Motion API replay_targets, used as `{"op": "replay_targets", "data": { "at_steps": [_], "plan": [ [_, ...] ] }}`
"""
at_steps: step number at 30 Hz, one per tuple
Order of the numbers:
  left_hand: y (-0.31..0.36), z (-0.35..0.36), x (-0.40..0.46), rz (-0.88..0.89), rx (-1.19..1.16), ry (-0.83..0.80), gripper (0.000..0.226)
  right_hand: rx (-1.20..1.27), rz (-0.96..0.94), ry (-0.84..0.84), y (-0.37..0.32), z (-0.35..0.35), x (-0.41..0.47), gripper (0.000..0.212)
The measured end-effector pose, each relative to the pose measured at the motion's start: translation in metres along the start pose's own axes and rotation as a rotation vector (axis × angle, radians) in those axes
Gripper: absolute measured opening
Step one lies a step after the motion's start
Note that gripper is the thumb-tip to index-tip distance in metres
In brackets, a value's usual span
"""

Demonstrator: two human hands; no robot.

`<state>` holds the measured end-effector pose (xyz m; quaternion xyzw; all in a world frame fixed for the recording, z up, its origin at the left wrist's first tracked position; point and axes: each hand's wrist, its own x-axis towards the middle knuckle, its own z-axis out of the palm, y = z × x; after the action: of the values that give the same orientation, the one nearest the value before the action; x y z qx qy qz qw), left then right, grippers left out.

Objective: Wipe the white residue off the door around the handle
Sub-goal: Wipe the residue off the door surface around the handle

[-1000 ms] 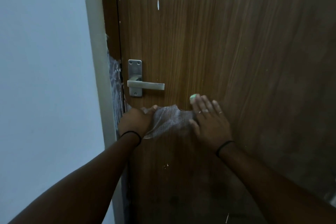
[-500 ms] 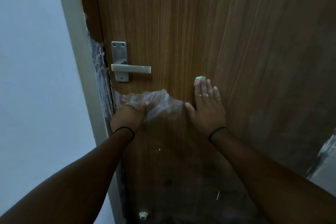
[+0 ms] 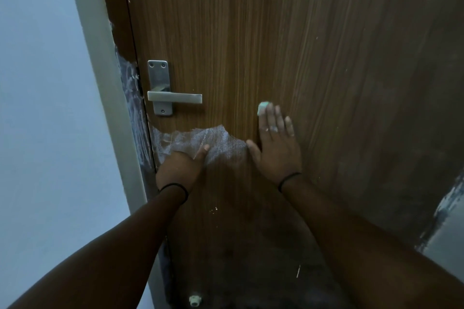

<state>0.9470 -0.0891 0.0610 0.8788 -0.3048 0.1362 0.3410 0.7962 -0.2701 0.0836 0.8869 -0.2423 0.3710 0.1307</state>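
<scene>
Both palms are on the wooden door [image 3: 276, 32] – the right hand [image 3: 275, 148] lies flat, fingers loosely spread, a pale smear on its index fingertip. The left hand [image 3: 179, 170] looks curled, thumb out; what its fingers do, I can't tell. The white residue [image 3: 216, 143] sits between the 2 thumbs, and the metal handle [image 3: 175, 97] is above the left fingers.

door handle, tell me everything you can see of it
The door handle is a brushed, silver-looking metal lever pointing right from an upright rectangular backplate with visible screws at top and bottom. It sits level near the left edge of the wooden door. Neither hand touches it. The white residue lies just below.
</scene>
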Motion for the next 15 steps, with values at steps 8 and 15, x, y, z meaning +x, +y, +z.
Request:
{"op": "replay_targets", "data": {
  "at_steps": [8,15],
  "plan": [
    [-0.018,-0.006,-0.005,-0.067,-0.046,-0.028,0.085,-0.013,0.088,-0.001,0.011,0.006,-0.019,0.069],
    [-0.045,0.002,-0.005,-0.092,-0.045,-0.031,0.086,-0.070,-0.209,-0.111,-0.060,0.045,-0.029,0.070]
  ]
}}
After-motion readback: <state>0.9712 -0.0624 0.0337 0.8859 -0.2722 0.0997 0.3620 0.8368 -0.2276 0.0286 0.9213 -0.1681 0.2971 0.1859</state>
